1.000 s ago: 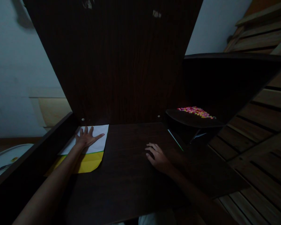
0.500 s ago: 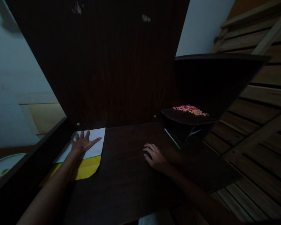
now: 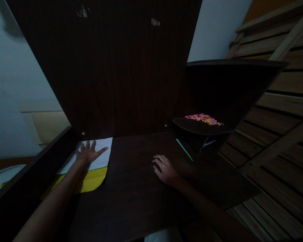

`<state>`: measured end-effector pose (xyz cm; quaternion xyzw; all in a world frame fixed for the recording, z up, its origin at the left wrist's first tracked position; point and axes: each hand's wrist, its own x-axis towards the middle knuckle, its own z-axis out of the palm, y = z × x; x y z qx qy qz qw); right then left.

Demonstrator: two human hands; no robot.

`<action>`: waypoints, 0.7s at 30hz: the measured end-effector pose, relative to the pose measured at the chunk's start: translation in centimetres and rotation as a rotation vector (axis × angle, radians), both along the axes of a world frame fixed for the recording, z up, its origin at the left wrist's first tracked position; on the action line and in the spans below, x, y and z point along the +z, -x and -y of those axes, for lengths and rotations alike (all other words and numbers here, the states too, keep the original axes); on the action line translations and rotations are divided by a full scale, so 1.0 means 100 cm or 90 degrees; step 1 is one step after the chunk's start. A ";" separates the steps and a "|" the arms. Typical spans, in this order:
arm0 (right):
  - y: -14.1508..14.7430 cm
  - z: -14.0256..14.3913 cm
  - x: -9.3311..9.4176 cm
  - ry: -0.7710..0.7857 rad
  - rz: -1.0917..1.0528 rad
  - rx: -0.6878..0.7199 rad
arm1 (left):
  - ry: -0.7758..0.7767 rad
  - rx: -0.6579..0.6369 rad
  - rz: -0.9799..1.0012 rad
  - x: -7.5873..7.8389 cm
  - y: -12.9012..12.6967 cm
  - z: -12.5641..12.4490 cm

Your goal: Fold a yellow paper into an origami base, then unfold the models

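My left hand (image 3: 87, 154) lies with fingers spread on a white sheet of paper (image 3: 104, 148) at the left end of the dark desk (image 3: 131, 174). Below the white part shows a yellow paper section (image 3: 96, 179) with a rounded corner; a thin green line runs between the two. My forearm covers part of both. Near the desk's middle, my right hand (image 3: 165, 169) rests on the bare wood, fingers a little curled and holding nothing visible. To its right lies a thin white and green strip (image 3: 184, 149).
A small corner shelf (image 3: 202, 129) at the back right carries a heap of small pink, red and yellow pieces (image 3: 204, 118). Beneath it is a pale object (image 3: 209, 143), too dark to name. A tall dark panel (image 3: 131, 74) backs the desk, and wooden slats (image 3: 288, 111) stand at the right.
The whole view has shifted very slightly. Both hands stay in the same places on the paper and the desk.
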<state>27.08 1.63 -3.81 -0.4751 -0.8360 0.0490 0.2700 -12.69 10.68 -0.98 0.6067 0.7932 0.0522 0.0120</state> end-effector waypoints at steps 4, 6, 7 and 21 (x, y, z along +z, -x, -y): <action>0.000 0.001 0.002 -0.001 0.011 0.002 | -0.011 0.003 -0.007 -0.005 0.005 -0.004; 0.000 0.001 0.003 -0.003 0.016 0.003 | -0.019 -0.004 -0.015 -0.006 0.005 -0.005; 0.001 0.001 0.003 -0.003 0.019 0.002 | -0.027 -0.011 -0.021 -0.006 0.005 -0.004; 0.001 0.003 0.002 -0.025 0.045 0.002 | -0.167 -0.155 -0.080 0.009 -0.011 0.022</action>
